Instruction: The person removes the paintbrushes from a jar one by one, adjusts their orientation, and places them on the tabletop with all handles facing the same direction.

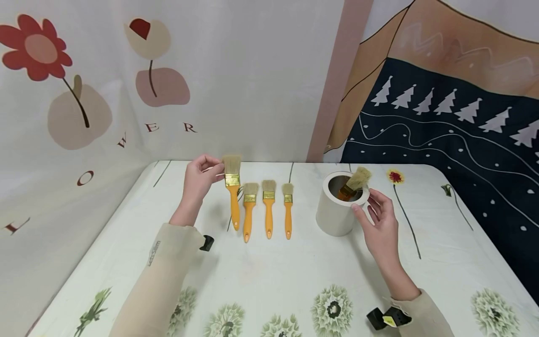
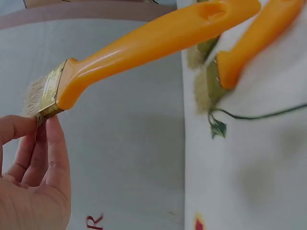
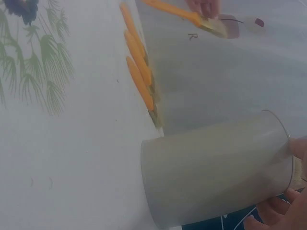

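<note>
My left hand pinches a wide paintbrush near its bristles and metal band, the orange handle hanging down. In the left wrist view the thumb and fingertips grip the edge of that brush. Three smaller paintbrushes lie side by side to its right: one, a middle one and the narrowest. My right hand holds the rim of a light grey cylindrical container, thumb in front and fingers at the side. Inside it leans another paintbrush, bristles up.
A white tablecloth with printed flowers covers the table. Behind it hangs a pale curtain with flower prints, and at the right a dark cloth with tree prints. Each wrist carries a small black camera mount.
</note>
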`<state>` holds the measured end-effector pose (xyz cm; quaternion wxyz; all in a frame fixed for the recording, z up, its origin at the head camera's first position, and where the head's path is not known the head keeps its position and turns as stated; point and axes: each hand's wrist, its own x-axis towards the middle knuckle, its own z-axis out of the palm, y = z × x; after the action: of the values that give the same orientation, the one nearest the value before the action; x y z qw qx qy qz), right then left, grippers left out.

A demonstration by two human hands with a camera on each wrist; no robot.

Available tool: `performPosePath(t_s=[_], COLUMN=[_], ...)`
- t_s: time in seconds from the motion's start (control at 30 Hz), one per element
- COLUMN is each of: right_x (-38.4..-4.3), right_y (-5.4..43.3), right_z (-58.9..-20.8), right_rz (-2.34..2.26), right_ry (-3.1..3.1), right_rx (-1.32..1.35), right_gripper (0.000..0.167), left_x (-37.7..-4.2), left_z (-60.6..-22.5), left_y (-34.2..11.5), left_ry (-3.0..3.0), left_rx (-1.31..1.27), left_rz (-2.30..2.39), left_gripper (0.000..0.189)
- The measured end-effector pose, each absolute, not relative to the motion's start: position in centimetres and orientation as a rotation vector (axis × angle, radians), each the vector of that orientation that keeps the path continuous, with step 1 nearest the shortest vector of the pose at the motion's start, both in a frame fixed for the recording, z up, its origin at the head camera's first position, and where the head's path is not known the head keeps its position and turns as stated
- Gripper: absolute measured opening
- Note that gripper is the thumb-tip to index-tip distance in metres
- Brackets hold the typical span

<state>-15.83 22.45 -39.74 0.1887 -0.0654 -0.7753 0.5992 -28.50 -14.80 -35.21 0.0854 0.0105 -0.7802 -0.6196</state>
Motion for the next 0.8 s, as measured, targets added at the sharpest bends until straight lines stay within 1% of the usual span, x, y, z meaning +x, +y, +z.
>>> performPosePath(t_s=[0.13,0.5,0.8], right_x=[-15.8,-15.9,-15.9], right_y=[22.4,22.4,22.4], right_z=[-39.7,-39.7,-39.8], right_rz=[1.688,1.674,1.671], right_ry=[-2.182,-2.19,-2.188], right_rx=[-0.192,-0.197,-0.2], right_gripper=[0.06,0.06,0.059], left_x=[-29.3,-31.4,-32.6], left_z=[-36.3,-38.8,-40.4], left_y=[-15.4,-16.4,-16.8], left_ry=[-2.439,-2.585,-2.759], left_rx=[0.098,0.226,0.324], left_rz=[-1.811,-1.8,-1.715], left_gripper=[0.02,0.014,0.019])
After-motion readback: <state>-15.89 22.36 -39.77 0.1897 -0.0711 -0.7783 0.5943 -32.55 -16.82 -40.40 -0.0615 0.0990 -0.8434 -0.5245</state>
